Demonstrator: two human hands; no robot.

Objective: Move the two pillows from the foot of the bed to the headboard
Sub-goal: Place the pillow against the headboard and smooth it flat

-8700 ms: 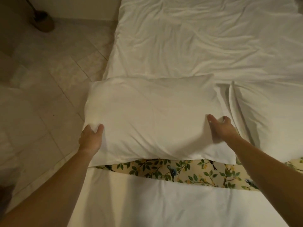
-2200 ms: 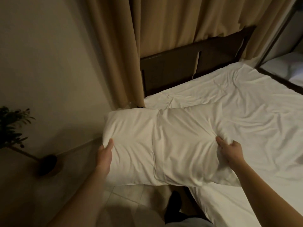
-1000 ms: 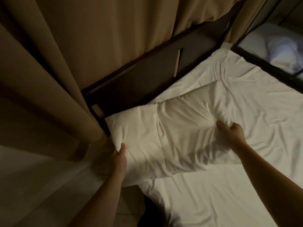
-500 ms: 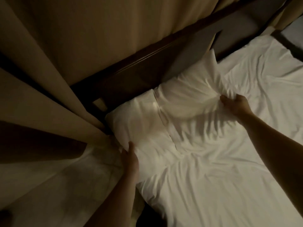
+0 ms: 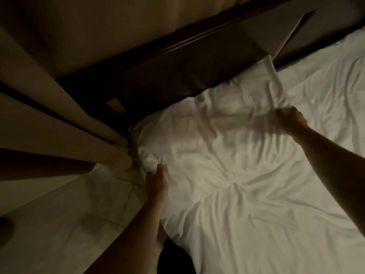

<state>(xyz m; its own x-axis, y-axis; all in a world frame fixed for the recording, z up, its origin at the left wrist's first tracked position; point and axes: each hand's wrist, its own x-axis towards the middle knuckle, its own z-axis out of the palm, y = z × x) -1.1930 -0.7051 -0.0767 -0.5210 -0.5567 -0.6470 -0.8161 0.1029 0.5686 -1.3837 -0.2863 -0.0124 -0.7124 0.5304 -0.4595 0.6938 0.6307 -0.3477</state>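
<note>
Lying rumpled against the dark, polished wooden headboard (image 5: 197, 62), a soft white pillow (image 5: 207, 135) in a creased cloth case sits at the head of the bed (image 5: 276, 224), beside heavy beige curtain folds (image 5: 59, 115). The left hand (image 5: 157, 182) grips its near corner, thumb on top, while the right hand (image 5: 292, 120) pinches bunched fabric at the far end, both arms outstretched.

Left hand (image 5: 157, 180), right hand (image 5: 290, 119): outstretched, gripping.
</note>
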